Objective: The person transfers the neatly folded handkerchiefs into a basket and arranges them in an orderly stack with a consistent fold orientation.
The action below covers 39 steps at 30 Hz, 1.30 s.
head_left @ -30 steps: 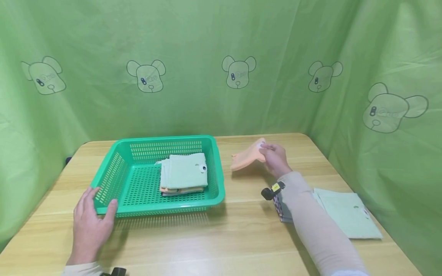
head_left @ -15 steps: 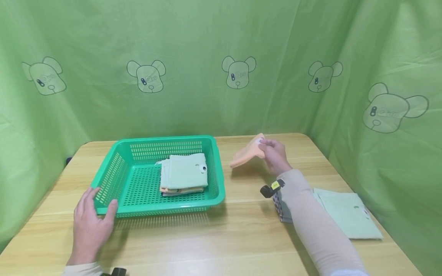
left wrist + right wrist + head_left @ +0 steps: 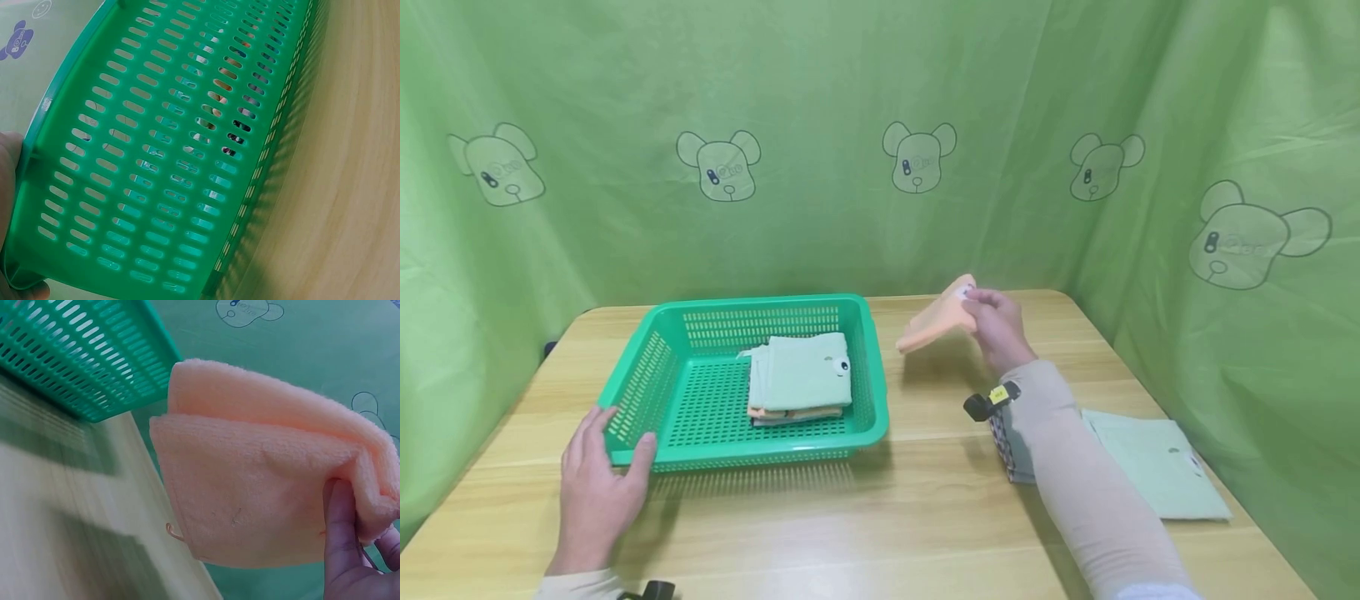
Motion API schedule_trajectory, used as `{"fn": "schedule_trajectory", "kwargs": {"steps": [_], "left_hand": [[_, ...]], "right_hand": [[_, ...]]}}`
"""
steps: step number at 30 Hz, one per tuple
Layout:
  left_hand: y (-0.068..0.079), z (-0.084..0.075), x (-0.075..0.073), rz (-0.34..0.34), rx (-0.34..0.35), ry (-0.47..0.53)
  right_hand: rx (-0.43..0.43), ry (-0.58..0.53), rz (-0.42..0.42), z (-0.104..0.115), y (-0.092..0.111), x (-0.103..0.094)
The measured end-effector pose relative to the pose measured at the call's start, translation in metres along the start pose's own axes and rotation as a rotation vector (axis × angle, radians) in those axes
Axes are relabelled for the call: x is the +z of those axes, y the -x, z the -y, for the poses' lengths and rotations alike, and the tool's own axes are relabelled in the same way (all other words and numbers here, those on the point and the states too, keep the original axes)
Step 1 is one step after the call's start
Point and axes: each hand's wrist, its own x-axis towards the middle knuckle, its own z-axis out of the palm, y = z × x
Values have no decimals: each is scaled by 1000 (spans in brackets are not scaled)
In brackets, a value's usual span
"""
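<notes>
My right hand (image 3: 997,329) pinches a folded peach towel (image 3: 934,323) by one side and holds it raised over the table, right of the green plastic basket (image 3: 730,454). In the right wrist view the thumb presses into the plush towel (image 3: 250,481), and a small loop hangs from its lower corner. My left hand (image 3: 598,487) grips the near left corner of the basket, fingers and thumb on either side of it. Inside the basket, toward the right, lies a stack of folded towels with a pale green towel (image 3: 805,373) showing an embroidered eye on top.
Another folded pale green towel (image 3: 1157,467) lies at the table's right edge. Partly hidden under my right forearm is a grey towel with a checked edge (image 3: 1017,454). Green curtains (image 3: 820,233) with bear-head prints surround the wooden table (image 3: 880,533).
My right hand has lifted the peach towel a little higher and farther back. The left hand, the basket and the stack have stayed in place.
</notes>
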Motion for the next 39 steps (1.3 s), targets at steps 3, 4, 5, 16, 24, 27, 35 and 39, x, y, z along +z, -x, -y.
{"fn": "schedule_trajectory", "kwargs": {"steps": [3,4,5,16,24,27,35,39], "left_hand": [[0,0,0,-4,0,2],[0,0,1,-7,1,3],[0,0,1,-8,1,4],[-1,-2,1,-18,9,5],[-2,-2,1,-20,12,5],[-1,-1,0,-11,10,1],[0,0,-1,-8,13,0],[0,0,-1,-1,8,-1]], "right_hand": [[-18,-3,3,4,-1,2],[-24,-4,6,5,-1,3],[-29,-2,6,7,-2,4],[-59,-21,27,20,-1,11],[-74,-75,46,31,2,21],[-74,-96,53,33,4,25],[-87,-136,60,37,9,39],[-93,-165,69,39,10,46]]}}
